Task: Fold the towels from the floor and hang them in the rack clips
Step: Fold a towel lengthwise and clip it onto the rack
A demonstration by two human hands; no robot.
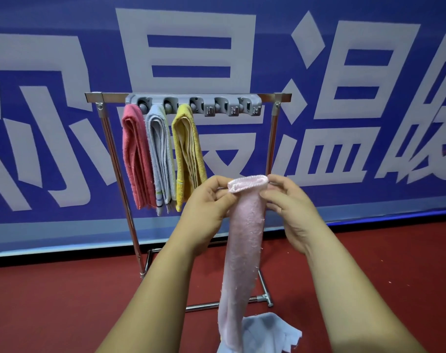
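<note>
A pale pink towel [243,245], folded into a long narrow strip, hangs down in front of me. My left hand [207,202] pinches its top edge on the left and my right hand [289,200] pinches it on the right. Behind it stands a metal rack [110,138] with a grey clip bar [206,105]. Three folded towels hang from the bar's left clips: a red towel [135,154], a grey towel [160,156] and a yellow towel [187,151]. The right clips hold nothing. A light blue towel [270,332] lies on the floor below.
A blue banner [344,110] with large white characters fills the wall behind the rack. The floor [64,301] is red. The rack's base bars [263,298] run along the floor just beyond the light blue towel.
</note>
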